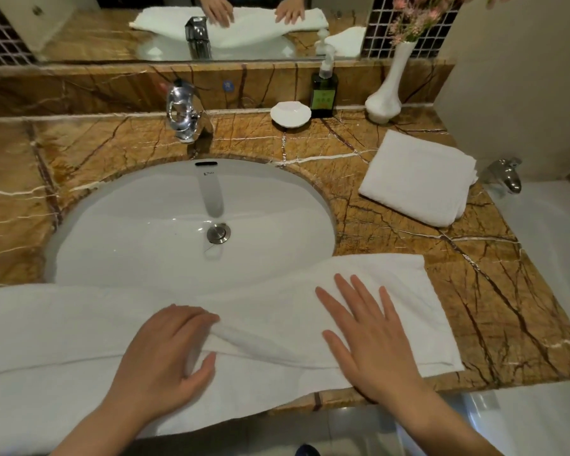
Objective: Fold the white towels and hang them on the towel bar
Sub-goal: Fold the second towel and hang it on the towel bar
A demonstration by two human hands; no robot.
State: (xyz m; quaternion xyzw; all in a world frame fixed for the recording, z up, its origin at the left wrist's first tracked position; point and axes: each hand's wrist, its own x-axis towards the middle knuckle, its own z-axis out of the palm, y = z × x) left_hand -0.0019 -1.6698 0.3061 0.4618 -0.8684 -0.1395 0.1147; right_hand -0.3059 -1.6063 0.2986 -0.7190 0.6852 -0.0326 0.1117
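Folding white towel point(46, 327), lower frame
Left grip point(165, 353) pinching its fold, right grip point(366, 334) spread flat; align edges before creasing.

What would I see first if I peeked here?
Two hands working a long white towel spread along the front of the counter: the left hand pinches a fold, the right hand presses flat. Behind them sits a big white sink, and a folded towel lies to its right.
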